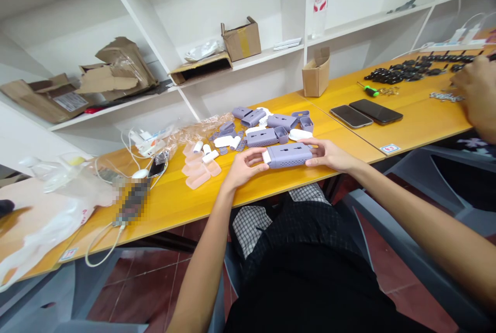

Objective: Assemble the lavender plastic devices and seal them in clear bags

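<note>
Left hand [243,168], right hand [330,155], edge-side case [290,155]

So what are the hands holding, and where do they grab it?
A purple plastic case, by its two ends: left hand at the end with the white cap, right hand at the other end.

Assembly workshop: plastic parts [261,138] littering workbench [174,203].

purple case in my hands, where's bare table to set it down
Free: the near table strip between the blurred item and your left hand; also the wood between the purple pile and two dark phones. Crowded: behind the case, around the pink pieces, and by the black parts.
</note>
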`<state>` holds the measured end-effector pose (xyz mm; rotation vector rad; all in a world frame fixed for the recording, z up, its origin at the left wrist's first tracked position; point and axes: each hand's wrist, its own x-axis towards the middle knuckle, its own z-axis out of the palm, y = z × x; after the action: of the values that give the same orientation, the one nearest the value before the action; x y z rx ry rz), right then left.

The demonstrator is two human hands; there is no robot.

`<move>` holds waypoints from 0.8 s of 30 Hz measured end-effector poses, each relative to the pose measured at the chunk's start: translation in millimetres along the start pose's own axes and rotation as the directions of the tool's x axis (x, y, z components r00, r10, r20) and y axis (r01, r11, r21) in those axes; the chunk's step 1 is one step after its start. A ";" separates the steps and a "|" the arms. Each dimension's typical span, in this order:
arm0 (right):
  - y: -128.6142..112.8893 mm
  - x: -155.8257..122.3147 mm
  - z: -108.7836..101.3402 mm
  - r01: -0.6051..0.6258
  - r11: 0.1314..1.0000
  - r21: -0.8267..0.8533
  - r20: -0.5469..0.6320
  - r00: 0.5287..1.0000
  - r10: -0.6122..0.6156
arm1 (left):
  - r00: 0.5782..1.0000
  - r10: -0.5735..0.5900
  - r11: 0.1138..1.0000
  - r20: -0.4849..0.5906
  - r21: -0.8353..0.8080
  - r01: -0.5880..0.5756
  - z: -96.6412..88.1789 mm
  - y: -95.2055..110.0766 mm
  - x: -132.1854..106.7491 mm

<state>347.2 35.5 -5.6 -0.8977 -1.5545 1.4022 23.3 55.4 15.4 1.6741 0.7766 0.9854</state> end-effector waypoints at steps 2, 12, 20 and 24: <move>-0.3 -0.1 0.8 -0.017 1.000 -0.017 -0.011 1.000 0.017 | 1.000 -0.002 1.000 -0.002 -0.006 0.002 -0.1 0.5 0.4; 7.3 3.0 12.7 0.134 0.932 -0.336 -0.049 0.986 -0.159 | 0.997 -0.075 0.994 -0.032 0.082 0.077 2.8 -2.1 -1.0; 15.9 -2.1 29.2 0.227 0.538 -0.812 0.064 0.950 -0.305 | 0.986 -0.166 0.981 0.010 0.100 0.165 5.8 -4.2 -0.7; 18.1 -1.2 29.2 0.215 0.493 -0.843 0.075 0.955 -0.288 | 0.985 -0.168 0.978 0.044 0.134 0.161 6.7 -5.6 -0.2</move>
<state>320.4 25.1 -24.4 -1.1758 -2.2394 0.2913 29.0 53.9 8.9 1.7100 0.9437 0.7846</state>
